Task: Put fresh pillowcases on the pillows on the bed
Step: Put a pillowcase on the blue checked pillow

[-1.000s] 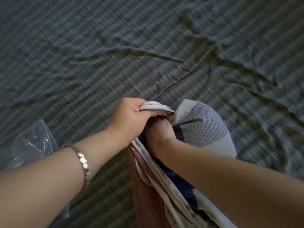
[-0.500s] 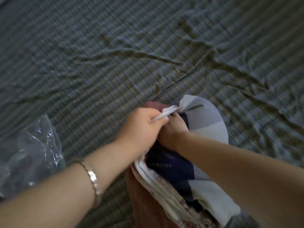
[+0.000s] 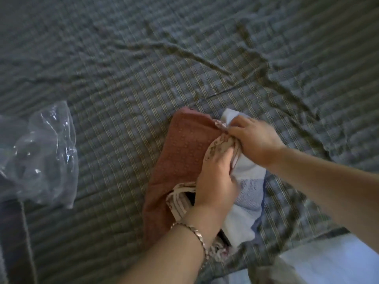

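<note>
The pillow (image 3: 244, 218) lay on the bed (image 3: 143, 78), partly inside the pink pillowcase (image 3: 184, 152). The left grip (image 3: 215, 181) and the right grip (image 3: 254, 140) both clutched the pillowcase's bunched floral edge.

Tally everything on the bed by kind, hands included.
Hands: 2, left hand and right hand
Pillow: 1
Pillowcase: 1
Plastic bag: 1
Bracelet: 1
Total: 6
Pale cloth at the lower right is unclear and not counted.
</note>
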{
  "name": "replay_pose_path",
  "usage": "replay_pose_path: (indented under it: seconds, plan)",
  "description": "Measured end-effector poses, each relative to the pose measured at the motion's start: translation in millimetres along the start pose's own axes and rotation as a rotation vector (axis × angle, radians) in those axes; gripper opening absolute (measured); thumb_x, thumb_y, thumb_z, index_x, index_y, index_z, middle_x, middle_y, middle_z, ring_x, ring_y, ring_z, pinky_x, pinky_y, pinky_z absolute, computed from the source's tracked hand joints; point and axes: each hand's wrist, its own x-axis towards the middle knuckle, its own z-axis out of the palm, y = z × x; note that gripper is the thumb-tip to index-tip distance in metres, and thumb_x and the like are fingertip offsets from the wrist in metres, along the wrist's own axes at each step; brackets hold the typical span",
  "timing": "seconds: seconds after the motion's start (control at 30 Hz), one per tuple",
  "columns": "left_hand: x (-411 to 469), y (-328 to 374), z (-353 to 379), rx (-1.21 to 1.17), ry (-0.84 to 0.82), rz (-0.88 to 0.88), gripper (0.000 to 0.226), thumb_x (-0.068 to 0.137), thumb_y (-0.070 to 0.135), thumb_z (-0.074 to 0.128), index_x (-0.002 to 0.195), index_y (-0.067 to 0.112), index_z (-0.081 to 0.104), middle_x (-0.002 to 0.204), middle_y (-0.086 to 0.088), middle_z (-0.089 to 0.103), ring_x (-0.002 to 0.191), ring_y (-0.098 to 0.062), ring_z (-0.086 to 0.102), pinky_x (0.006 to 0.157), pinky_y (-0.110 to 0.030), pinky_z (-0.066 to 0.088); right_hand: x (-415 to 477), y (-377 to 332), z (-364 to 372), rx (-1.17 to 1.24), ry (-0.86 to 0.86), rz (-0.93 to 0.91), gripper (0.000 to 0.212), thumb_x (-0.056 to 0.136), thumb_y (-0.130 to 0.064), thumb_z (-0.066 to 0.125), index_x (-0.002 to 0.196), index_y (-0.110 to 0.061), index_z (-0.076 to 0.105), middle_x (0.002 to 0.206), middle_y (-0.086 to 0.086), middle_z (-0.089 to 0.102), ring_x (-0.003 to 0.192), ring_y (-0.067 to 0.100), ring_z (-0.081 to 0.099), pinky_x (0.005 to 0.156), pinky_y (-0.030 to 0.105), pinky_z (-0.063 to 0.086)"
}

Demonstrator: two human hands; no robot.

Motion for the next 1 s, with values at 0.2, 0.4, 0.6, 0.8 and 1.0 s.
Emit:
replay_pose_path:
  seconds: [0.2,0.4,0.6,0.8,1.0]
  plan:
    - [-36.8,-58.8,-33.1,0.626,-0.046,-0.613,0.049,0.085,0.014,0.05,0.131,0.024,0.037,0.127,-0.006,0.038,0.111,-0.028,0.043,0.079,-0.037,0.043,-9.3,49.2,-13.4,-0.327,-0.042,0.173,0.033,0.091,-0.026,0.044,0.123,-0.026,0.053,0.107,0.005,0.06,0.103,0.03,0.053,0.082,0.039,0.04]
    - [-96.0,-64.0,-0.6,0.015,-0.202,-1.271,0.074,0.087,0.019,0.054,0.144,0.001,0.01,0.132,-0.027,0.035,0.104,-0.034,0.055,0.078,-0.036,0.05,-0.1,32.9,-11.2,-0.124,-0.204,0.488,0.027,0.091,-0.018,0.042,0.111,-0.016,0.06,0.107,0.011,0.055,0.093,0.03,0.055,0.075,0.037,0.046]
    - [-58.9,-52.3,-33.1,-0.584,0.717,-1.305,0.027,0.092,0.007,0.045,0.116,-0.001,0.055,0.106,-0.018,0.062,0.093,-0.033,0.06,0.075,-0.038,0.046,0.9,1.5,-38.3,0.918,0.134,0.832,0.026,0.088,-0.008,0.04,0.078,-0.002,0.064,0.079,0.018,0.068,0.069,0.032,0.067,0.067,0.046,0.057]
    - [-32.0,-45.0,-90.9,-0.12,0.757,-0.668,0.024,0.082,-0.002,0.045,0.084,0.021,0.05,0.071,0.011,0.051,0.062,-0.012,0.049,0.048,-0.021,0.031,-55.1,9.3,-47.3,0.922,0.462,0.884,0.032,0.079,-0.003,0.04,0.058,-0.019,0.059,0.056,-0.002,0.062,0.055,0.019,0.059,0.047,0.021,0.051]
    - [-83.2,-80.3,-64.4,0.503,0.102,0.047,0.039,0.059,-0.009,0.073,0.094,0.005,0.062,0.06,-0.006,0.059,0.049,-0.021,0.054,0.044,-0.024,0.045,-116.8,76.1,-22.3,0.026,0.229,0.133,0.022,0.053,0.009,0.079,0.071,0.004,0.068,0.086,0.016,0.064,0.076,0.033,0.059,0.066,0.023,0.042]
